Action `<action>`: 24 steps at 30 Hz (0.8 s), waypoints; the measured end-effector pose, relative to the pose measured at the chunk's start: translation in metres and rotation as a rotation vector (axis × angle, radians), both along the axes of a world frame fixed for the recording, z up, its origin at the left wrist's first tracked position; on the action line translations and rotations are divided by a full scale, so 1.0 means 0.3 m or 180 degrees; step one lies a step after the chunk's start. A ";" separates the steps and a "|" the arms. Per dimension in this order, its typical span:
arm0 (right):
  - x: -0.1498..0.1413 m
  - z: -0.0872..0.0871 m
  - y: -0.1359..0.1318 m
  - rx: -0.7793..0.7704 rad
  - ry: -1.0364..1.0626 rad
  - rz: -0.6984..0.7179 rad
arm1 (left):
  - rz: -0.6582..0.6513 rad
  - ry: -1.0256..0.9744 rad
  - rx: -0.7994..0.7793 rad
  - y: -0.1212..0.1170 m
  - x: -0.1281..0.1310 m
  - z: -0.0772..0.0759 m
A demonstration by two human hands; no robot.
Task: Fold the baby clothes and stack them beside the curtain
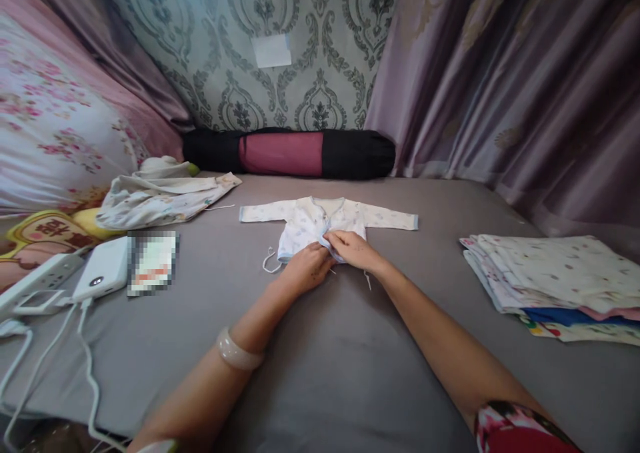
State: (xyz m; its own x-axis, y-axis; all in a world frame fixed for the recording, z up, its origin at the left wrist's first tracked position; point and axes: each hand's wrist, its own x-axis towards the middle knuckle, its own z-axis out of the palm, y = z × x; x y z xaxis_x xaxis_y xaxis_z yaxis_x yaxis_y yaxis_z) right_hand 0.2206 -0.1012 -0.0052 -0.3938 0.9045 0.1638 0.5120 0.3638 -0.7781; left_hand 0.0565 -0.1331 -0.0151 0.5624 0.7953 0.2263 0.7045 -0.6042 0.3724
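Observation:
A small white baby shirt (pixel 300 230) with pale blue trim lies spread on the grey sheet, neck away from me and both sleeves stretched out sideways. My left hand (pixel 311 266) is closed at the lower front edge of the shirt, its fingertips partly hidden by the cloth. Just above and to the right, my right hand (pixel 350 248) pinches the blue-edged front flap near the middle. The two hands nearly touch. White tie strings hang loose at both lower sides of the shirt.
Folded baby clothes (pixel 555 273) are stacked at right. Crumpled clothing (pixel 160 196) lies at left, near a power strip (pixel 43 283), a white power bank (pixel 103 266) with cables and a blurred-out packet (pixel 153 263). A black and maroon roll-shaped bag (pixel 280 153) rests against the wall.

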 end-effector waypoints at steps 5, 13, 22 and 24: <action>0.064 0.030 0.007 -0.0296 0.0395 -0.0143 | 0.0510 -0.0059 0.0287 -0.010 -0.113 0.030; 0.270 0.015 -0.071 -0.0812 -0.0573 -0.1050 | 0.1420 -0.0154 -0.0102 -0.015 -0.268 -0.013; 0.158 -0.005 -0.193 -0.0275 -0.1755 -0.1249 | 0.1781 -0.0408 -0.0392 -0.015 -0.267 -0.033; 0.140 -0.004 -0.192 -0.0173 -0.1862 -0.1371 | 0.1842 -0.0514 -0.0390 -0.019 -0.260 -0.026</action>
